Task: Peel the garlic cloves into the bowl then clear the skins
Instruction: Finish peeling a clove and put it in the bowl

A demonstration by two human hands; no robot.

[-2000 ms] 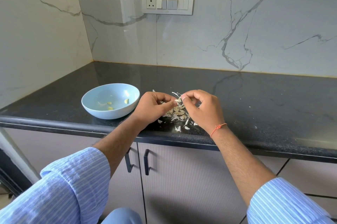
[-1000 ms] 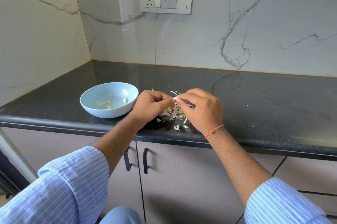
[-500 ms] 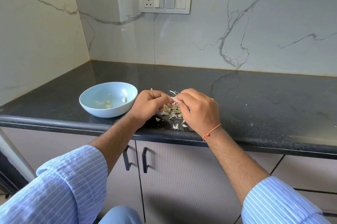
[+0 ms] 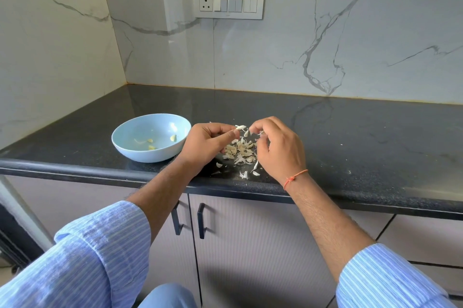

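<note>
Centrally, above the skins [image 4: 240, 151] heaped on the black table [image 4: 350, 132]: left hand [image 4: 206, 143] pinched a garlic clove [image 4: 241, 128], right hand [image 4: 276, 150] fingers curled, pinching a skin strip [image 4: 246, 133]; blue bowl [image 4: 130, 147] leftward held peeled cloves [image 4: 173, 137].

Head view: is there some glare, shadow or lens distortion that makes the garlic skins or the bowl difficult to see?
Head view: the garlic skins and the blue bowl are sharp and evenly lit; the black countertop only mirrors the wall's veins softly; the left hand throws a small shadow beside the pile; the wide lens bends the countertop's front edge.
</note>
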